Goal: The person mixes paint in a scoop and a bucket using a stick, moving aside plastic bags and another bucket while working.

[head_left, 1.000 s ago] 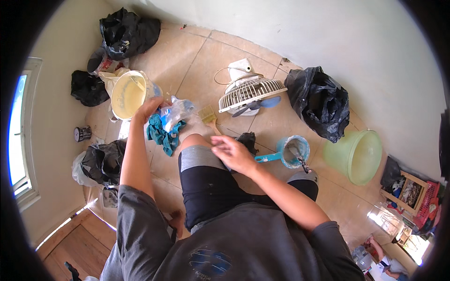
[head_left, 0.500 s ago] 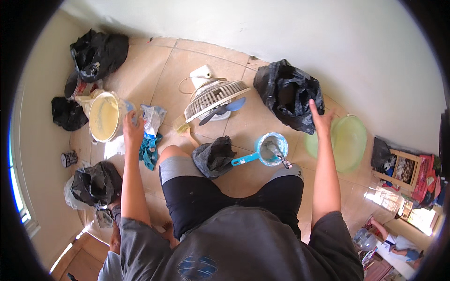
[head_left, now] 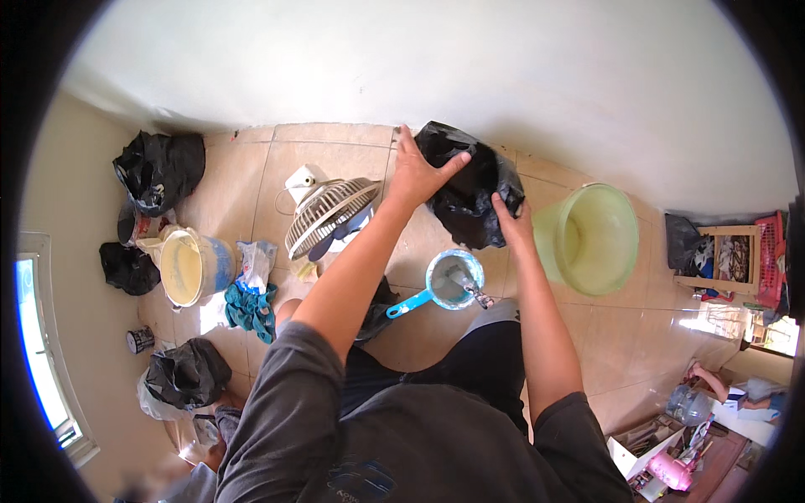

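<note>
At far left, a cream-lined bucket (head_left: 216,263) is seated on the tiled floor (head_left: 235,180), with a teal cloth (head_left: 251,312) and a clear plastic bag (head_left: 257,261) beside it. The left hand was positioned next to this bucket half a second earlier; it has since been moved across to the black bag. A fan (head_left: 332,215) is located next in line, and its right side is now partly covered by the left forearm.

The left hand (head_left: 419,174) is placed at the left side of the black bag (head_left: 474,207) — thumb and fingers spread wide, the thumb laid over the opening. The bag is situated on the near side of the wall, between both hands. Below it, a blue-handled pot (head_left: 433,273) is left untouched, a tool (head_left: 480,295) projecting over its rim.

The right hand (head_left: 513,225) is kept at the bag's right side, as before; its thumb is rested against the plastic — whether the plastic is pinched cannot be determined. A green bucket (head_left: 604,243) is positioned farther right.
</note>
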{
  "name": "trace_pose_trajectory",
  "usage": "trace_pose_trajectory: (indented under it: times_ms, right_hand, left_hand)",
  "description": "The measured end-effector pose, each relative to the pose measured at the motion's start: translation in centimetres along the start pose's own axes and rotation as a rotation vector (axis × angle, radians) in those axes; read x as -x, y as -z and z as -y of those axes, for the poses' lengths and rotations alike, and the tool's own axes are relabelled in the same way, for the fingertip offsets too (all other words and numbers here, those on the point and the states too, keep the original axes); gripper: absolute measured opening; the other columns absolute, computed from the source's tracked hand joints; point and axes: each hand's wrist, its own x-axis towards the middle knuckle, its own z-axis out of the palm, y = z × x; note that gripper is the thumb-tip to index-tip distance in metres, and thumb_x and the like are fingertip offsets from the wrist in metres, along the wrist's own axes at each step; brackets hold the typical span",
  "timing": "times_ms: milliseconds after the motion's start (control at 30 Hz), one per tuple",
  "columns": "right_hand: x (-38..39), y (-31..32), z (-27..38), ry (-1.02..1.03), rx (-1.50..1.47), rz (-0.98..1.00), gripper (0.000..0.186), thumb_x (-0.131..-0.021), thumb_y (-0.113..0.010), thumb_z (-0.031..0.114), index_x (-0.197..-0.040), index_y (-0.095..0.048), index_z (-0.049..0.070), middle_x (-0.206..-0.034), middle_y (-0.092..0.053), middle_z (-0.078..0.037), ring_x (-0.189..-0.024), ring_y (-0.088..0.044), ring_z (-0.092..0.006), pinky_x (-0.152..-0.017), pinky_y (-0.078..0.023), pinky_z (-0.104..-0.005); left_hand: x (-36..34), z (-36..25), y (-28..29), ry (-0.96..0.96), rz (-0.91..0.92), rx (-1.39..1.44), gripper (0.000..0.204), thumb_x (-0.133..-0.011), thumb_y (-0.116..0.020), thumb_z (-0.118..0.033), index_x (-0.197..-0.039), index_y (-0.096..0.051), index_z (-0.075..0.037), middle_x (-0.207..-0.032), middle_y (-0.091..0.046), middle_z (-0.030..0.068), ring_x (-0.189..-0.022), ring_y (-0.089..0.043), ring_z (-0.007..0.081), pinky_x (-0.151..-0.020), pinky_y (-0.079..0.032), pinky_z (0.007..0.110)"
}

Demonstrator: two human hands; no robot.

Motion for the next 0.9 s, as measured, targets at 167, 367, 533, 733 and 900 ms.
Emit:
trace_pose_trajectory:
  times_ms: [167,367,533,733,900]
  right_hand:
    - [-0.2,-2.9,-1.2,0.169,-0.042,0.077,0.086,-0.079,-0.080,0.038,-0.146,-0.041,0.001,-0.127,-0.063,-0.022,-0.117,-0.063,-0.0313,-0.099,-0.047,-0.0382]
    - [-0.7,-2.5,0.4,0.172,-0.243,0.447,0.059,-0.088,-0.068,0.008,-0.143,-0.047,0.001,-0.131,-0.063,-0.011,-0.113,-0.062,-0.0176,-0.097,-0.048,-0.0311]
    - [0.9,-0.7,1.4,0.178,-0.475,0.279,0.058,-0.093,-0.063,0.011,-0.148,-0.045,0.004,-0.141,-0.055,-0.009,-0.123,-0.056,-0.0189,-0.101,-0.044,-0.0321]
    - [4.4,2.3,2.1,0.236,-0.522,0.249,0.040,-0.099,-0.057,0.011,-0.137,-0.053,-0.001,-0.137,-0.056,-0.014,-0.130,-0.054,-0.0253,-0.106,-0.045,-0.0378]
    - [8.7,5.7,2.3,0.239,-0.475,0.248,0.034,-0.099,-0.056,0.013,-0.129,-0.057,-0.002,-0.127,-0.061,-0.015,-0.119,-0.062,-0.0290,-0.101,-0.049,-0.0399]
  left_hand:
    - [-1.8,1.3,-7.2,0.132,0.247,0.150,0.155,-0.056,-0.085,-0.071,-0.150,0.002,0.017,-0.142,-0.040,0.0415,-0.134,-0.047,0.0444,-0.110,-0.041,0.041]
    - [-1.6,-1.7,-9.2,0.255,0.188,0.008,0.096,-0.074,-0.076,-0.030,-0.147,-0.028,0.009,-0.119,-0.064,0.0315,-0.114,-0.064,0.0395,-0.099,-0.050,0.042]
    - [-3.4,-2.2,-8.9,0.215,-0.059,0.071,0.041,-0.077,-0.059,-0.007,-0.116,-0.066,0.000,-0.112,-0.067,0.0282,-0.112,-0.063,0.0412,-0.097,-0.051,0.045]
    - [-8.9,-4.8,-2.8,0.036,-0.211,0.409,0.033,-0.076,-0.057,-0.006,-0.106,-0.069,-0.003,-0.098,-0.070,0.0253,-0.098,-0.066,0.0427,-0.086,-0.051,0.045]
    - [-8.1,-12.6,9.9,-0.138,-0.169,0.735,0.026,-0.085,-0.060,0.000,-0.109,-0.069,0.001,-0.095,-0.071,0.0115,-0.083,-0.065,0.0214,-0.079,-0.053,0.035]
